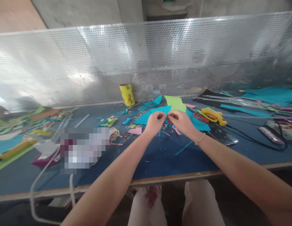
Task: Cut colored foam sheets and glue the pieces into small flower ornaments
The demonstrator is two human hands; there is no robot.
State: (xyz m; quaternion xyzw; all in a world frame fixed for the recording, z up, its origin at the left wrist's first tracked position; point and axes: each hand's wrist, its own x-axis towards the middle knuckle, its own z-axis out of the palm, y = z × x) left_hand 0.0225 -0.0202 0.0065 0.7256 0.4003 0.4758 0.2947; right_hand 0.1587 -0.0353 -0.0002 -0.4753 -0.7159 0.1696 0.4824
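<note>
Centrally, left hand (154, 122) and right hand (181, 121) meet fingertip to fingertip, both grips pinched narrow on tiny paper scrap (167, 116) between them, above blue surface (160, 160); scissors (203, 116) at three o'clock, nearer right hand.

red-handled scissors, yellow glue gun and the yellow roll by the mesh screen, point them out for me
red-handled scissors (200, 117), head view, on the red handle loops
yellow glue gun (215, 116), head view, on the middle of its body
yellow roll (127, 94), head view, on its printed side

blue table (160, 163) | on it: paper scraps (127, 121), yellow roll (127, 94), scissors (200, 117), glue gun (213, 115)
</note>
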